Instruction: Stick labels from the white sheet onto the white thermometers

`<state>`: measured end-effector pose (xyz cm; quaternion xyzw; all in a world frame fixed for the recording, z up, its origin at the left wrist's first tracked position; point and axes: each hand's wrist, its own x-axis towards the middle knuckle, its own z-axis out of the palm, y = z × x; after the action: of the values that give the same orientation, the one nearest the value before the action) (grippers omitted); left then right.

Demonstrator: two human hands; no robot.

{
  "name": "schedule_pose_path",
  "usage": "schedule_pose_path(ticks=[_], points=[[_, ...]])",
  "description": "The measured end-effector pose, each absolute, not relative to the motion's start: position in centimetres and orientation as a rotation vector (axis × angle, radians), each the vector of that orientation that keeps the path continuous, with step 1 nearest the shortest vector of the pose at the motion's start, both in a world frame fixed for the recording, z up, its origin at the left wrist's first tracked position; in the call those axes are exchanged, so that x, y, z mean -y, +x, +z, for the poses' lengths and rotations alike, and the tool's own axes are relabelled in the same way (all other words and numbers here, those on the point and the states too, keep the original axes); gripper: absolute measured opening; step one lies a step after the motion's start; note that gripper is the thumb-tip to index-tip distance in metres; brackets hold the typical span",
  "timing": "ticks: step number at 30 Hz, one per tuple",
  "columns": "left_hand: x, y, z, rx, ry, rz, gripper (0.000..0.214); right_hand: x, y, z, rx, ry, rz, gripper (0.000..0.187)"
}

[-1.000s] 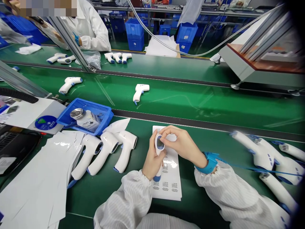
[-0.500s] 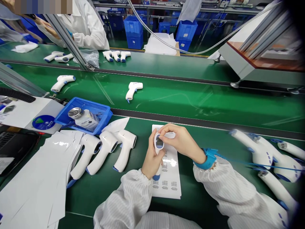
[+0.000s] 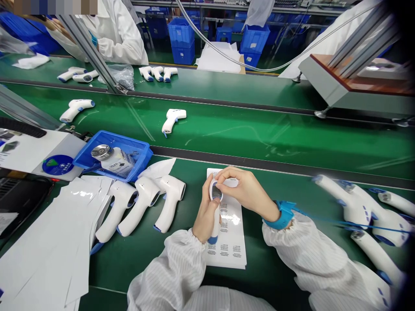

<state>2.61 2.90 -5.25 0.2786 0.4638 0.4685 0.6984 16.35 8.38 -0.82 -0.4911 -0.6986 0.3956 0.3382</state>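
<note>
My left hand is wrapped round a white forehead thermometer, whose blue-tipped handle points down toward me. Its small dark display faces up. The thumb and forefinger of my right hand are pinched together at the display's upper edge; whatever lies between them is too small to make out. Under both hands is a sheet of printed labels. Left of it lie three more white thermometers. Several others are at my right, beside the blue wrist strap on my right wrist.
A blue tray holds a metal-capped bottle and a packet. White papers cover the left side. Beyond runs a green conveyor belt carrying two thermometers. Across it, a person in a white coat works near a metal post.
The two thermometers on the belt have shifted left. My left thumb has moved slightly down off the display's side, showing more of the handle. My right hand stays at the display.
</note>
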Motion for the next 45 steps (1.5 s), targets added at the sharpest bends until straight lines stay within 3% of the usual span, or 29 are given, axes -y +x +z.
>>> schedule_pose_path(ticks=[11, 15, 18, 21, 24, 29, 33, 38, 42, 45], points=[[-2.8, 2.9, -6.2, -1.071, 0.765, 0.985, 0.067, -8.0, 16.2, -1.1, 1.882, -1.31, 0.974, 0.006], [-2.7, 2.8, -6.6, -1.07, 0.803, 0.977, 0.065, -7.6, 16.1, -2.6, 1.95, -1.231, 0.918, 0.025], [-2.7, 2.8, -6.5, -1.063, 0.787, 0.967, 0.067, -7.8, 16.0, -3.9, 1.848, -1.182, 0.824, 0.002], [-2.8, 2.8, -6.3, -1.043, 0.78, 0.951, 0.067, -8.0, 15.8, -4.5, 1.803, -1.154, 0.801, 0.011], [-2.9, 2.6, -6.0, -1.018, 0.774, 0.95, 0.07, -7.5, 15.7, -4.3, 1.809, -1.161, 0.821, 0.005], [-2.8, 2.3, -5.7, -0.922, 0.751, 0.99, 0.075, -5.8, 15.5, -3.9, 1.801, -1.201, 0.906, 0.032], [-2.8, 2.4, -5.8, -0.94, 0.736, 1.009, 0.062, -4.9, 15.3, -4.4, 1.557, -1.257, 1.007, 0.037], [-2.9, 2.6, -6.2, -0.987, 0.755, 0.98, 0.061, -3.9, 14.9, -5.0, 1.57, -1.352, 0.634, 0.02], [-2.9, 2.9, -6.3, -0.999, 0.771, 1.089, 0.059, -2.7, 14.5, -5.3, 1.827, -1.282, 0.25, 0.031], [-2.9, 3.0, -6.2, -0.999, 0.748, 1.125, 0.059, -2.4, 14.5, -5.6, 1.881, -1.181, 0.297, 0.037]])
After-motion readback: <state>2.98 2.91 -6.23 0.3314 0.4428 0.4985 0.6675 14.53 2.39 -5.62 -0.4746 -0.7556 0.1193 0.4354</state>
